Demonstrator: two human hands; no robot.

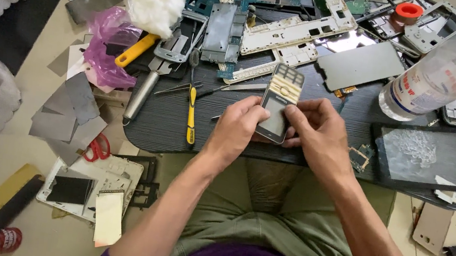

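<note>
- While both hands grip it over the table (168, 128), the phone (280, 102) looks assembled, keypad on.
- Left hand (237, 126) pinches its lower left edge; right hand (318, 129) clamps the lower right.
- Screwdriver (191, 110) lies untouched just left of the left hand; loose frames (291, 29) wait beyond.

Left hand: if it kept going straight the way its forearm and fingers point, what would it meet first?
The left hand points up-right at the keypad phone it already grips with the right hand. Beyond that, probably the white phone frames, though depth is unclear.
</note>
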